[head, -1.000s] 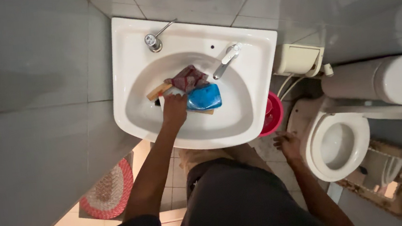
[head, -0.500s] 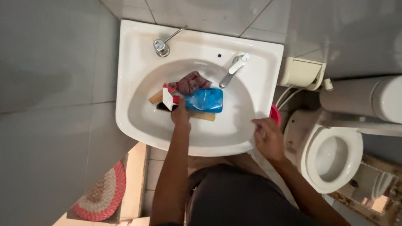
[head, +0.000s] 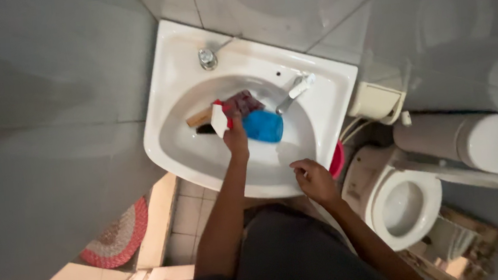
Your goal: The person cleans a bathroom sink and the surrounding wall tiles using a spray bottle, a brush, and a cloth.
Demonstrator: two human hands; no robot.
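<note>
Left hand clasps a blue spray bottle in the sink, beside red cloth; right hand, loosely curled, rests on the sink's front rim.

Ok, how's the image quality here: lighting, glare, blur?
Head view: dim overall, grey walls in shadow; the white sink is brightest, with no harsh glare; wide-angle lens bends its edges; the left hand on the spray bottle looks slightly soft.

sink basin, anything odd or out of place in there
Yes: the sink basin holds a blue spray bottle, which the left hand grips by its neck, plus a reddish cloth and a wooden piece. No spill shows.
</note>
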